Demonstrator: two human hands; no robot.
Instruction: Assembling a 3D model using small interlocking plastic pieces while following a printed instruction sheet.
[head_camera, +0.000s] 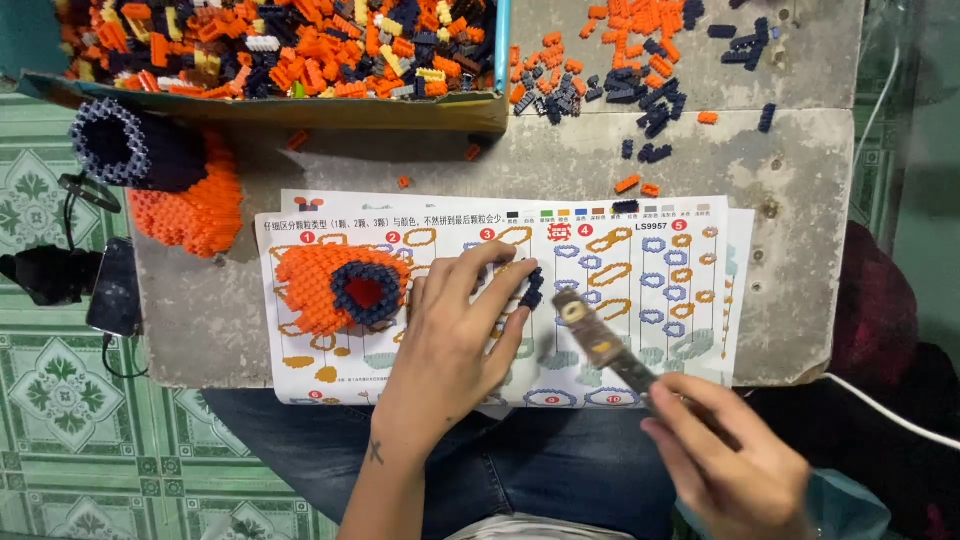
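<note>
Orange and navy bricks are the working material. My left hand lies palm down on the instruction sheet, fingers curled, tips pinching a short dark navy strip of bricks against the paper at about 1 o'clock from the palm. My right hand, at 4 o'clock from the left, is closed around the handle of a small brown tool; its blurred head points to 10 o'clock and sits just beside the navy strip. Whether it touches the strip, I cannot tell.

At 9 o'clock from the left hand, on the same sheet: a partly built orange model with a navy ring, just beside my thumb. At 10 o'clock, off the sheet, a larger orange build with a navy tube rests on the grey tabletop. At 12 o'clock, a cardboard tray full of mixed bricks; at 1 o'clock, loose orange and navy bricks scattered on the tabletop.
</note>
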